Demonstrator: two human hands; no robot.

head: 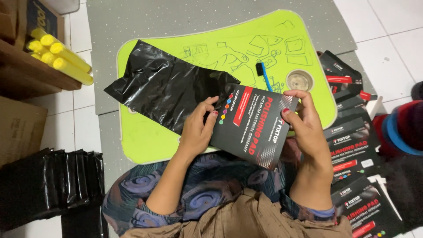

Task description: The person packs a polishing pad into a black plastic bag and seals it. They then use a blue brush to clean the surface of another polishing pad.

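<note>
Head view: looking down at lap, two bare hands over lime-green lap bench (145, 145) on grey mat (132, 17), white tile floor.
Left grip (197, 132): fingers closed on left edge of dark printed card pack (253, 125) & mouth of black plastic bag (167, 86); thumb on top of pack.
Right grip (306, 128): closed on pack's right edge, fingertips curled over top right corner.
Card pack: flat, tilted, held above bench's near edge, between both hands; upper left corner meets bag opening, how far inside cannot tell.
Black bag: crinkled, glossy, lying across bench's left half, stretching up-left from left hand.
Bench top: pen doodles, blue toothbrush (263, 75) w/ black bristles near centre right, round cup recess (299, 80) beside it.
Right side: pile of same dark card packs (352, 145) spread on floor, just beside right forearm.
Left side: stack of black bagged items (53, 180) on floor; yellow tubes (59, 55) on wooden shelf above, well apart from hands.
Far right: striped red/blue fabric (403, 128), partly out of frame.
</note>
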